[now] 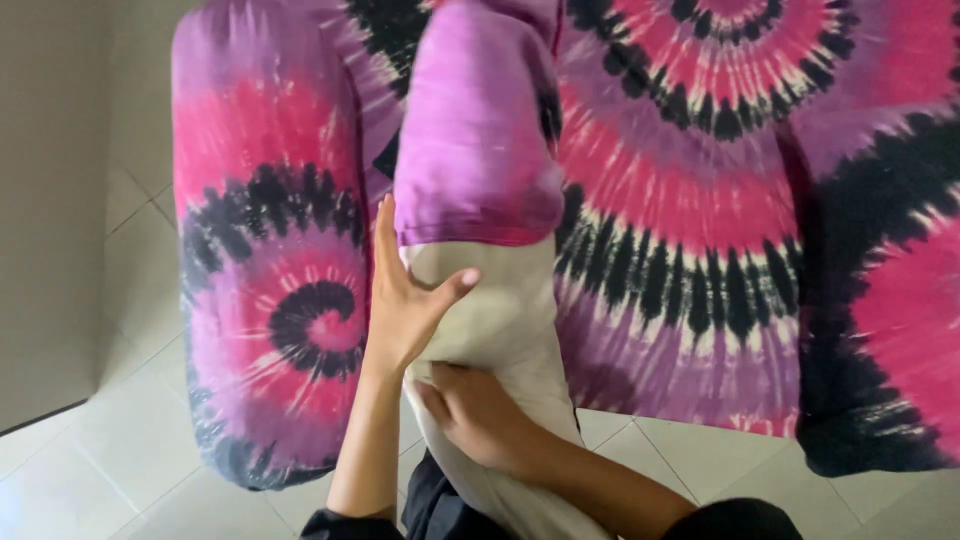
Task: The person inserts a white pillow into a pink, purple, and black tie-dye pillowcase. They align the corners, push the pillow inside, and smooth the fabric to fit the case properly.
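A tie-dyed bedsheet (690,200) in pink, purple and black spirals fills the upper and right part of the frame, draped over the mattress edge. At the left of the frame a pillow (270,290) in the same tie-dye stands on end, just beside my left hand, its lower end near the pale tiled floor (120,440). A plain wall (50,200) takes the far left edge. Nothing lies between my hands and what I hold.

The cream bolster pillow (500,320) runs up the middle of the frame from my lap toward the top. Its upper part is already inside the purple tie-dyed pillow cover (480,130), whose open hem crosses the bolster a little above my left thumb. The bare cream part below that hem is where both my hands are.

My left hand (405,300) lies flat and open against the left side of the bolster, fingers pointing up along the cover's hem, thumb stretched right across the cream fabric; it presses rather than clasps. My right hand (475,415) sits lower, in the lower centre of the frame, fingers curled and gripping the cream bolster, knuckles toward the camera. Both forearms rise from the bottom edge.
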